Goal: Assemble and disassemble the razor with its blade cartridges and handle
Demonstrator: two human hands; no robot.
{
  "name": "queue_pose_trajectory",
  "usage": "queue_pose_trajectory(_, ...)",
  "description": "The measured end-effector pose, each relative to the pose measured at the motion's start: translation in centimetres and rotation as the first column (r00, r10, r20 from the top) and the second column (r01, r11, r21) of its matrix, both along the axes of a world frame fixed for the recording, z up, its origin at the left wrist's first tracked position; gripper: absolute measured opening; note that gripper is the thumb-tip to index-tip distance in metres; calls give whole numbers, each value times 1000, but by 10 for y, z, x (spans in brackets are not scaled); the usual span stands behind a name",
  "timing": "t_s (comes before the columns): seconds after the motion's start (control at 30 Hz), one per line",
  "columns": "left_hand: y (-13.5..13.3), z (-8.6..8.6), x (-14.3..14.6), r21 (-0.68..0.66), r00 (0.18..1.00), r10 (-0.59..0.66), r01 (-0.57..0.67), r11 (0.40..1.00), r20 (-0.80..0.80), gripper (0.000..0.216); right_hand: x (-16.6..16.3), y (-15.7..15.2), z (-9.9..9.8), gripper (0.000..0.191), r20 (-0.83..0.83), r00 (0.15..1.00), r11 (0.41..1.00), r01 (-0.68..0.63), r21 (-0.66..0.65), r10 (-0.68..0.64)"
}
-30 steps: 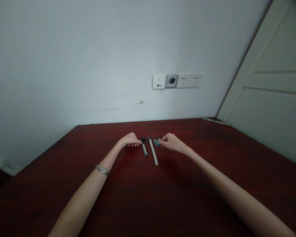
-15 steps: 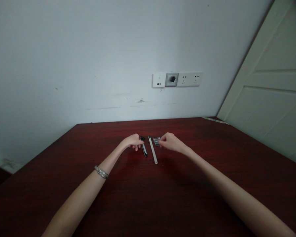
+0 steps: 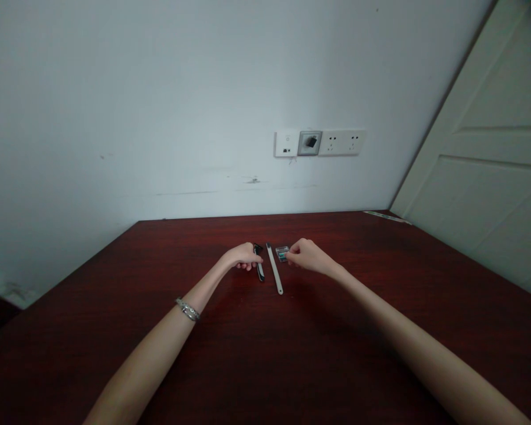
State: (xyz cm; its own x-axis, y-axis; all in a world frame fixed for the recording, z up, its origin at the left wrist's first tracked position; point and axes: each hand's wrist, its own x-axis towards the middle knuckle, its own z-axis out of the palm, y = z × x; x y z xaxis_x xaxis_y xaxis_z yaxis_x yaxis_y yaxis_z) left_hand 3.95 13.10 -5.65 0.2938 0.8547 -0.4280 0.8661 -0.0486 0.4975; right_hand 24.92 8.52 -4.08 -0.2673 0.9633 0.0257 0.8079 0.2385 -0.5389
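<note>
My left hand [image 3: 244, 256] is closed at a black-and-white razor [image 3: 260, 273], its thumb over the handle just below the black head. The razor lies along the table with the handle toward me. To its right lies a toothbrush [image 3: 275, 273] with a pale handle and a dark head at the far end, touched by neither hand. My right hand [image 3: 307, 256] pinches the right edge of a small clear plastic case [image 3: 282, 250] with teal strips inside. Fingers hide part of that case.
All of this rests on a dark red wooden table [image 3: 256, 354]. Wall sockets [image 3: 338, 143] sit above its back edge. A pale strip [image 3: 387, 216] lies at the back right corner, beside a white panelled door [image 3: 491, 153].
My left hand has shifted slightly right and toward me along the razor. My right hand stays at the clear case; the view has moved a little.
</note>
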Motion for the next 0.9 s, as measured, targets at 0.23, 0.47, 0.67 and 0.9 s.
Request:
queue_pose_trajectory(0.23,-2,-4,0,30,997,29,-31,999,69,22,1,1,-2,28,-6,1000,1000,2,-10,-2)
queue_pose_trajectory(0.47,-6,-1,1,47,989,30,-37,998,143,24,1,1,-2,30,-17,1000,1000,-3,-5,3)
queue_pose_trajectory(0.67,-6,18,-4,138,957,-38,-2,990,288,32,1,6,-5,34,-66,998,996,-9,84,15)
queue_pose_trajectory(0.9,-9,63,5,306,935,-96,-14,952,341,33,-13,16,7,34,-471,878,993,-34,109,81)
